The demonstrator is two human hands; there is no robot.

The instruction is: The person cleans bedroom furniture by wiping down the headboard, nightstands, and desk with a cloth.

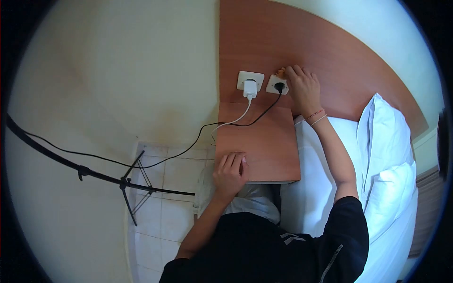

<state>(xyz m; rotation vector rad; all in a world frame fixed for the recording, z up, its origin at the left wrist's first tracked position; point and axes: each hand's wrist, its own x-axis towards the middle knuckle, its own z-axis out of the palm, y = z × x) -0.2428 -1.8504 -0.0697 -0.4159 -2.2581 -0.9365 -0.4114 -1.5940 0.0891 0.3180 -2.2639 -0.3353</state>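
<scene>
My right hand is raised to the wooden headboard, its fingers bent around a small orange-brown cloth at the top of the right wall socket. Much of the cloth is hidden behind the fingers. A black plug sits in that socket, just left of the hand. Beside it, a white charger is plugged into the left socket. My left hand rests on the front left part of the wooden bedside table, holding nothing, its fingers lying on the surface.
A white cable and a black cable cross the table's back part; the black one runs left to a black stand on the tiled floor. White bedding and pillows lie to the right, below the headboard.
</scene>
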